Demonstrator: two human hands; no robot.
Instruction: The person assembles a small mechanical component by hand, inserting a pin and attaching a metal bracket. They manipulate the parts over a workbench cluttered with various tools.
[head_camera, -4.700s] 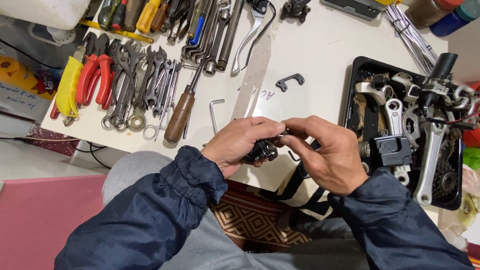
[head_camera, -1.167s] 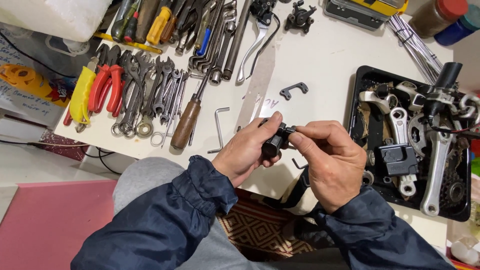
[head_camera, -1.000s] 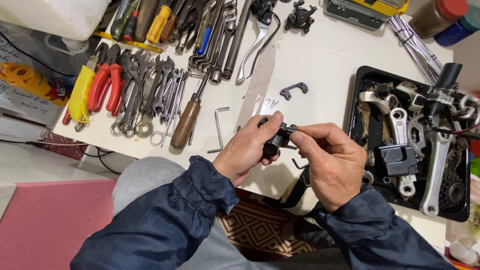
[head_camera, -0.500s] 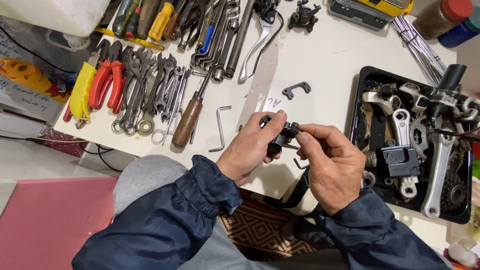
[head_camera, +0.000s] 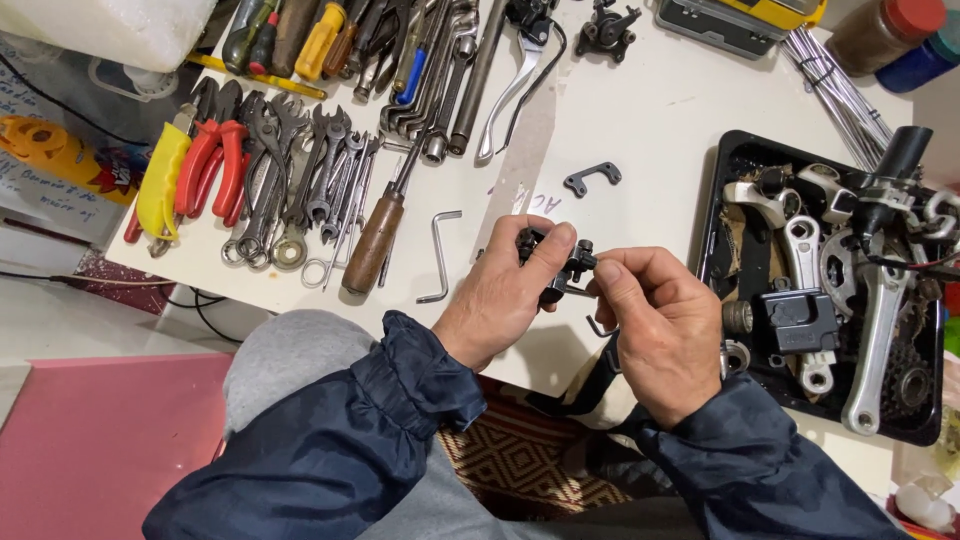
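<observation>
Two hands meet over the near edge of my white bench (head_camera: 650, 130), both pinching one small black part (head_camera: 560, 270). My left hand (head_camera: 505, 300) is curled around it from 9 o'clock, thumb laid along the top and fingers folded beneath. My right hand (head_camera: 660, 325) comes in from 3 o'clock, thumb and forefinger nipped shut on the end of the part (what exactly sits between those fingertips I cannot tell). The part hangs just above the bench, not touching it.

At 9 o'clock of my left hand lies a bent hex key (head_camera: 440, 255), and just beyond it a wooden-handled screwdriver (head_camera: 375, 240). Farther toward 10 o'clock sit the spanners (head_camera: 330, 175) and red-handled pliers (head_camera: 210, 165). At 12 o'clock, well apart, a small black bracket (head_camera: 592, 178) lies flat. At 3 o'clock a black tray (head_camera: 712, 230) holds cranks and other bike bits.
</observation>
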